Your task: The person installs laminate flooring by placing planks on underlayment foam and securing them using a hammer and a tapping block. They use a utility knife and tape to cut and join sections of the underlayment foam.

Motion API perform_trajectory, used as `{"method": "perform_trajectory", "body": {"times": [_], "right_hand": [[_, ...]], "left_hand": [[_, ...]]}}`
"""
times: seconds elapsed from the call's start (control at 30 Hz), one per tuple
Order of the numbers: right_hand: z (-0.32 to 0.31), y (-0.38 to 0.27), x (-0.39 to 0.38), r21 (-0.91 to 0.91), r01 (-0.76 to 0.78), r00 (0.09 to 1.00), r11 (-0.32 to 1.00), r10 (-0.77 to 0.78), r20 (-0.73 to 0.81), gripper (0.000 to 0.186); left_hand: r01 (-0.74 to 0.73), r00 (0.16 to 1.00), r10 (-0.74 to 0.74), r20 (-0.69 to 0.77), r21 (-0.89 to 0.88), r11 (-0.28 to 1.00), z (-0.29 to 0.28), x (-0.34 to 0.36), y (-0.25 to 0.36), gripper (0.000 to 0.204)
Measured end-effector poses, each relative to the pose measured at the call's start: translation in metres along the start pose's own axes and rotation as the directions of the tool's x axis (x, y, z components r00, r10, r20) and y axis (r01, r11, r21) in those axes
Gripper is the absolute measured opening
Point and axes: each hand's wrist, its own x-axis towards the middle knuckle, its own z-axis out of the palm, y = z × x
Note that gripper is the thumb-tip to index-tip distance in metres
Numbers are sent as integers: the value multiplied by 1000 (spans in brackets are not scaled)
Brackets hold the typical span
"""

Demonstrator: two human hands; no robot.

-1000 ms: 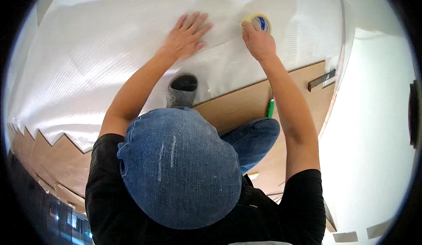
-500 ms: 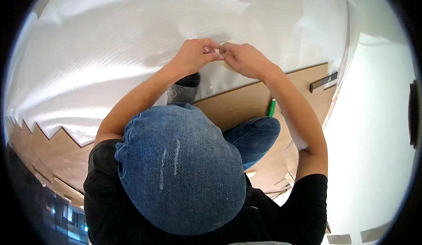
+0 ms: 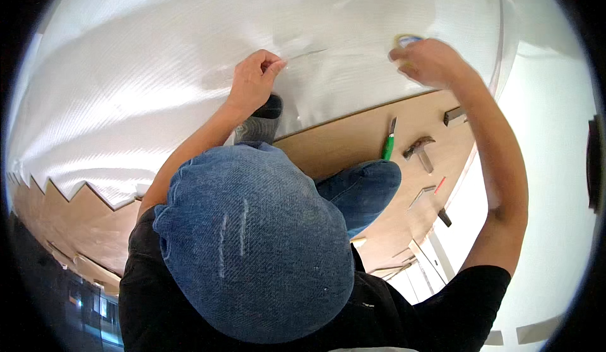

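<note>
My left hand (image 3: pixel 255 80) is closed in a pinch above the white underlay sheet (image 3: pixel 170 49); what its fingertips hold is too small to make out. Off to the right, my right hand (image 3: pixel 432 61) grips a roll of tape (image 3: pixel 407 39) with a yellowish rim and a blue-and-white inside, blurred by motion. A thin dark line, like a slit or crease in the underlay, runs between the two hands. My shoe (image 3: pixel 271 107) rests on the sheet just below the left hand.
Wood flooring boards (image 3: pixel 341 134) border the sheet, with a stepped edge at left. On them to the right lie a green-handled knife (image 3: pixel 389 145), a claw hammer (image 3: pixel 421 152), a dark bar (image 3: pixel 454 116) and a red pencil-like stick (image 3: pixel 440 184). A white wall (image 3: pixel 552 162) rises at right.
My hands were close together and have moved apart. The right one has swung right and the tape roll in it now shows. My left hand has shifted slightly left, still pinched.
</note>
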Motion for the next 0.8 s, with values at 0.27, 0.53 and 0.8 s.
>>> {"method": "perform_trajectory", "body": {"times": [0.27, 0.53, 0.8], "right_hand": [[10, 0, 50, -90, -63, 998, 994, 61, -19, 25], [18, -10, 87, -131, -200, 974, 971, 212, 84, 32], [15, -22, 99, -139, -236, 963, 962, 251, 102, 37]], "left_hand": [[-65, 998, 58, 33, 272, 960, 7, 3, -15, 22], [-22, 998, -2, 62, 382, 924, 11, 14, -17, 24], [-66, 995, 23, 101, 450, 891, 8, 20, -24, 22]]}}
